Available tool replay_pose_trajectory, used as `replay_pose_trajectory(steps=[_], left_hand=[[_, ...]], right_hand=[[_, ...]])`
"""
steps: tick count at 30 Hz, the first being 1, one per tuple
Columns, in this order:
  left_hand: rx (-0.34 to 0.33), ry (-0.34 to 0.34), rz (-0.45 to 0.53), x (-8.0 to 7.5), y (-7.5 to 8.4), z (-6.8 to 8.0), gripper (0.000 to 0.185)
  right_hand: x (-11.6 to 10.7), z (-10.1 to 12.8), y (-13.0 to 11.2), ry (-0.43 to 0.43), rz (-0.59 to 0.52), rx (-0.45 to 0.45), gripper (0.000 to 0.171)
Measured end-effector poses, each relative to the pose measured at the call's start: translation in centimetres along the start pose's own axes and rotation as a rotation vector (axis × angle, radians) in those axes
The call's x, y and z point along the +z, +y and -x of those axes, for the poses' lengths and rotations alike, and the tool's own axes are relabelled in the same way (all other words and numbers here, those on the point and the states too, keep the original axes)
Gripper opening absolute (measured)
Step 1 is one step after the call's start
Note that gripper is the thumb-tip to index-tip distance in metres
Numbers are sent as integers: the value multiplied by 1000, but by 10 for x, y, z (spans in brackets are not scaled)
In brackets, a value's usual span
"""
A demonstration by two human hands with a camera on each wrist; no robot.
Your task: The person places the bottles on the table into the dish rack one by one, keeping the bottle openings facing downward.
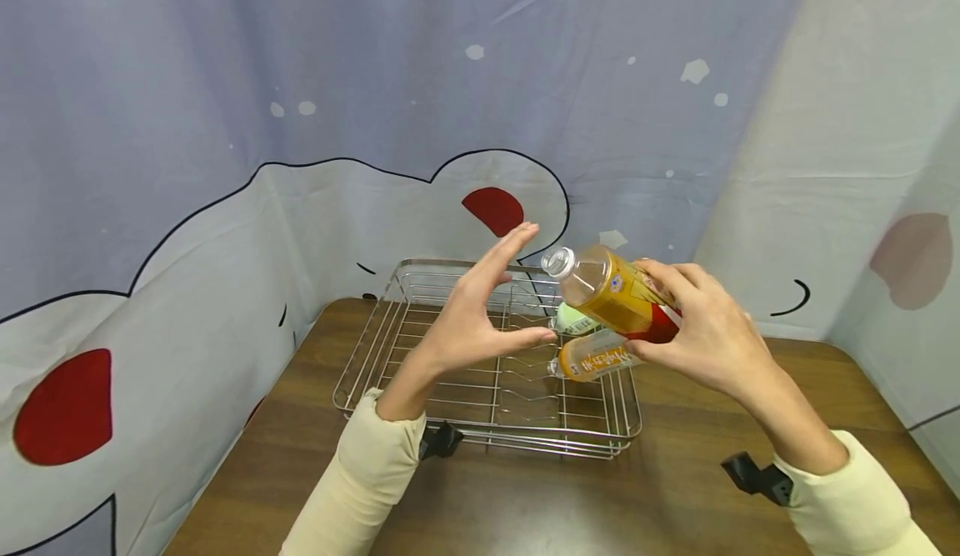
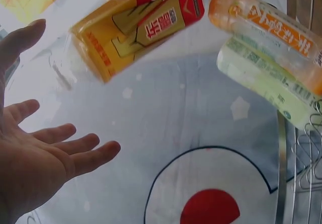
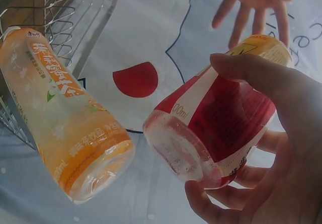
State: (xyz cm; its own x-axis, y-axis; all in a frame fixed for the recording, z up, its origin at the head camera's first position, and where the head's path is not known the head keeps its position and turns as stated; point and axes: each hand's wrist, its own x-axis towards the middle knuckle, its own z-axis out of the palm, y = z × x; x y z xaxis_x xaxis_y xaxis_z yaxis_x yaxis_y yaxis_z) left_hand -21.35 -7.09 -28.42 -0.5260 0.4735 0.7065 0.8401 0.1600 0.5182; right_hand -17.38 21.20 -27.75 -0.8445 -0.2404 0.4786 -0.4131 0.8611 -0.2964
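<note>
At frame centre, the right hand [image 1: 705, 331] grips a tilted tea bottle [image 1: 611, 293] above the rack [image 1: 375, 348]; the left hand [image 1: 472, 314] hovers spread and empty beside its cap.

A wire rack [image 1: 390, 348] sat at the centre of the frame on a brown wooden table [image 1: 525, 498]. An orange-labelled bottle [image 1: 596, 362] and a green-labelled bottle [image 1: 573, 320] lay at the rack's right end, touching each other. A printed cloth backdrop [image 1: 225, 122] filled the upper frame.
</note>
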Motion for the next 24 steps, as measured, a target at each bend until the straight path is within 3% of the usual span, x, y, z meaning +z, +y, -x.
replay_pose_trajectory(steps=[12, 24], left_hand=[[27, -17, 18, 18, -1, -4, 97], [89, 52, 5, 27, -10, 0, 72]], right_hand=[[9, 0, -7, 68, 120, -89, 83], [14, 0, -13, 109, 214, -163, 83]])
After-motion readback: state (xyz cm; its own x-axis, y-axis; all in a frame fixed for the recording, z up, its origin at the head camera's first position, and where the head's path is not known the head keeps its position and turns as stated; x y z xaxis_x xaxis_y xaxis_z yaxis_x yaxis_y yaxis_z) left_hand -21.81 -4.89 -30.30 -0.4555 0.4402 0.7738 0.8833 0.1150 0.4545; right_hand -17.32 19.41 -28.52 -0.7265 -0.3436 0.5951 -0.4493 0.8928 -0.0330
